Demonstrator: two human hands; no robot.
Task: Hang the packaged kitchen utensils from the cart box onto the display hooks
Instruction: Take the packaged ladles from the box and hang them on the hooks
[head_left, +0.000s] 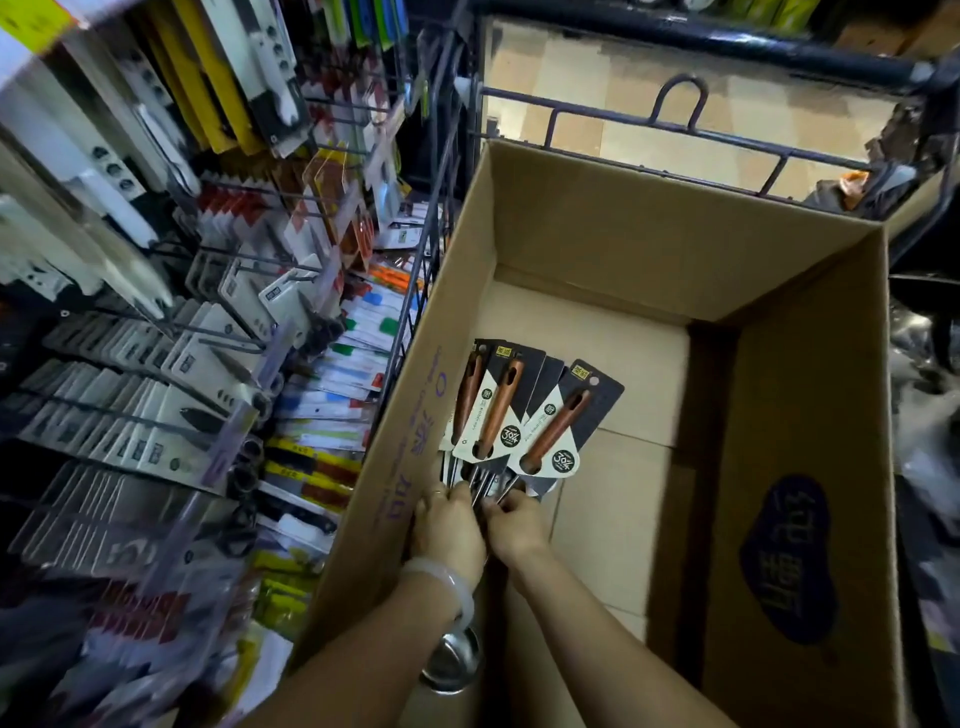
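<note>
Utensils (511, 415) fan out beyond both hands' fingers (498, 506), clamped on their metal stems.

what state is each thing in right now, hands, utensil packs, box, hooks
left hand: gripping the utensil stems
right hand: gripping the stems too
packaged utensils: fanned bunch, inside the box, not hung
cardboard box: open, flaps up, in the cart
display hooks: loaded with packaged goods
</note>
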